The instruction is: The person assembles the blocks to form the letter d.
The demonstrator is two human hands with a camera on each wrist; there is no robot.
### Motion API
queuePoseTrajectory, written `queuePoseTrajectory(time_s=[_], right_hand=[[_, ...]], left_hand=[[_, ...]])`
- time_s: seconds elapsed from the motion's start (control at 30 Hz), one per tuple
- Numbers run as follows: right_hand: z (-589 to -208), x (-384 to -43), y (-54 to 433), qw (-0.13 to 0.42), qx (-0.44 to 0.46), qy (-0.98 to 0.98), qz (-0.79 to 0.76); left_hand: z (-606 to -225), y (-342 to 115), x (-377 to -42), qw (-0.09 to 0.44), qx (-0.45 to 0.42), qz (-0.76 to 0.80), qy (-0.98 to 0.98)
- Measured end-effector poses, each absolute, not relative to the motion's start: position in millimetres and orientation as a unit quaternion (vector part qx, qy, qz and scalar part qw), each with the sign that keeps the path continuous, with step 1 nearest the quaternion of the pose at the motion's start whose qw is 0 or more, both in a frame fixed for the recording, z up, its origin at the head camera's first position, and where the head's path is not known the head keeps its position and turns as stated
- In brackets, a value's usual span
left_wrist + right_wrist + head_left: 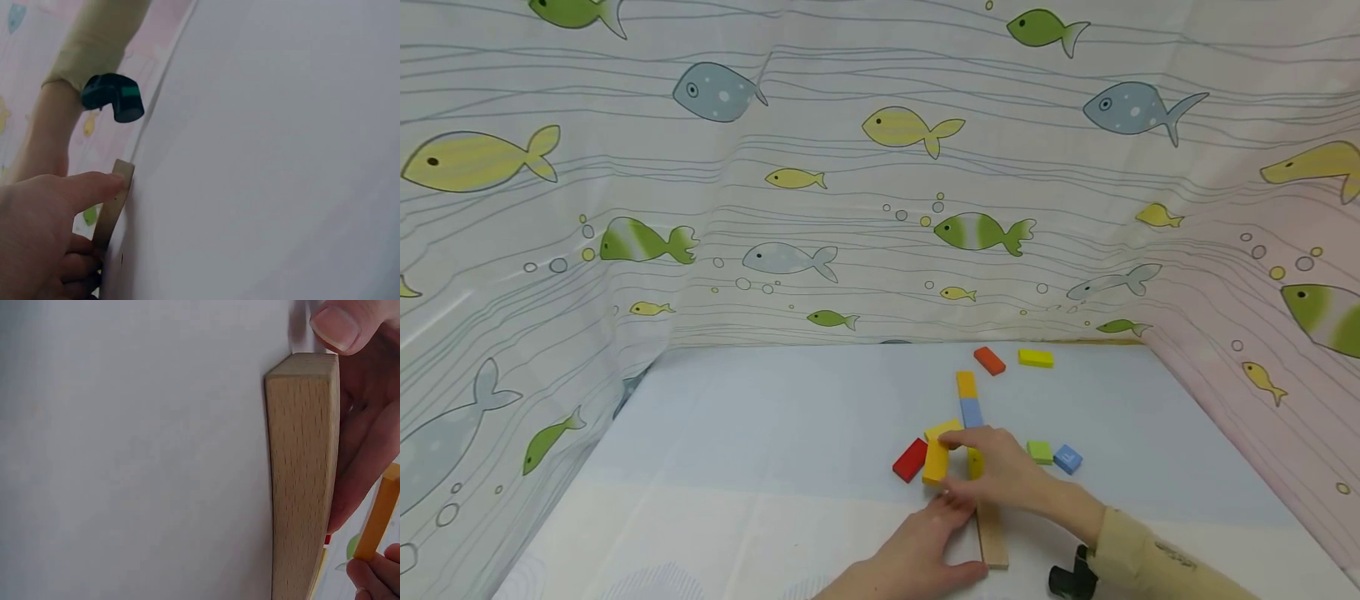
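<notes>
My right hand (1007, 468) pinches an orange-yellow block (936, 463) between thumb and fingers, left of a line of pieces; the block also shows in the right wrist view. My left hand (917, 543) holds a plain wooden strip (992, 540), thumb at its near end and fingers along its left side. Beyond the strip, roughly in line, lie a yellow block (975, 463) partly behind the right hand, a blue block (971, 412) and an orange block (966, 385). Close by the pinched block are a red block (911, 460) and another yellow block (943, 429).
Farther back lie an orange-red block (989, 361) and a yellow block (1036, 358). A green block (1040, 452) and a small blue block (1067, 459) sit right of the right hand. A black device (1073, 577) is at the right wrist. Fish-patterned curtains surround the white table (737, 467).
</notes>
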State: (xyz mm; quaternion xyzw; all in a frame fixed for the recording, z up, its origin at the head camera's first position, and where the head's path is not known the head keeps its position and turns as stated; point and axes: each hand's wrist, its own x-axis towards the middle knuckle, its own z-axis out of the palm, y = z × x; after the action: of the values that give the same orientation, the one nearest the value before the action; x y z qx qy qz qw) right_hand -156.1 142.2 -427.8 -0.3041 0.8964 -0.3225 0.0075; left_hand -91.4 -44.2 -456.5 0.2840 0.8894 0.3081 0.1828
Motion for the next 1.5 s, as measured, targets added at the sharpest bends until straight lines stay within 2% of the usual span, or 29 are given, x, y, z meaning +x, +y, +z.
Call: queuePoseTrajectory(time_s=[0.2,0.53,0.67,0.9,1.07,1.5], right_hand=[[-430.9,-156.3,136.9,-0.017,-0.34,0.881,-0.327],[-433.8,-157.7,119.4,0.037,-0.353,0.877,-0.322],[-435.4,-158.9,111.4,0.034,-0.369,0.872,-0.319],[-435.0,-160.5,101.5,0.056,-0.383,0.865,-0.32],[-436.9,-161.3,98.4,0.071,-0.388,0.863,-0.317],[-437.7,-160.6,91.0,0.03,-0.447,0.844,-0.296]], left_hand=[[-457.0,-44.9,-89.6,0.159,0.306,0.311,0.886],[-462.6,-46.0,-86.2,0.104,0.328,0.3,0.89],[-465.2,-45.5,-85.8,0.078,0.339,0.294,0.891],[-466.6,-43.8,-87.2,0.104,0.321,0.306,0.89],[-468.2,-43.0,-84.3,0.084,0.328,0.292,0.895],[-470.2,-43.6,-80.9,0.077,0.342,0.266,0.898]])
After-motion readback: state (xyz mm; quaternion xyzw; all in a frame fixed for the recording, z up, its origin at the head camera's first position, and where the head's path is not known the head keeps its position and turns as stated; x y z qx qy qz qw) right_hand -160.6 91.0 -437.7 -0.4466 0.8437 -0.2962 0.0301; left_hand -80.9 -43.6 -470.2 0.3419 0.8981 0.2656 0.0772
